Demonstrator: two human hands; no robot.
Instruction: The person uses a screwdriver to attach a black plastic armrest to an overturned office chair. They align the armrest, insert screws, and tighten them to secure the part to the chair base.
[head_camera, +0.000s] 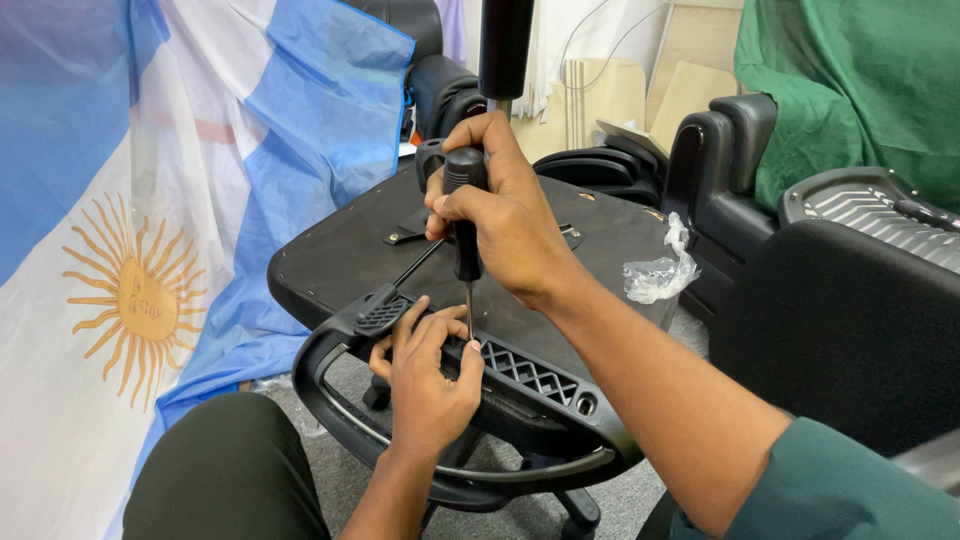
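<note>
**Armrest Half-Fastened to Upturned Chair Seat**

A person worked a black-handled screwdriver (466, 215) into a black plastic armrest (450, 400) that lay along the near edge of an upturned office chair seat (330, 250). The right hand (505, 215) was wrapped in a closed grip around the handle, holding the tool upright with its thin shaft pointing down. The left hand (428, 375) rested on the armrest bracket, its fingertips pinched together around the tip of the shaft, apparently steadying a screw too small to make out. The looped arm pad hung below the seat's near edge, while the latticed bracket (530, 372) sat flat against the seat's underside. Judging by the frame, the armrest was already placed on the seat and one fixing point was being driven; an open hole (586, 404) towards the bracket's right end looked unfilled, suggesting at least one fastening was left to do. Whether the far side of the seat carried its own armrest could not be told. A crumpled clear plastic bag (660, 272) lay at the seat's right edge, and the gas-lift column (505, 45) rose from the seat's centre. A blue-and-white flag with a sun emblem (140, 290) hung to the left, and other black chairs (720, 160) stood behind
</note>
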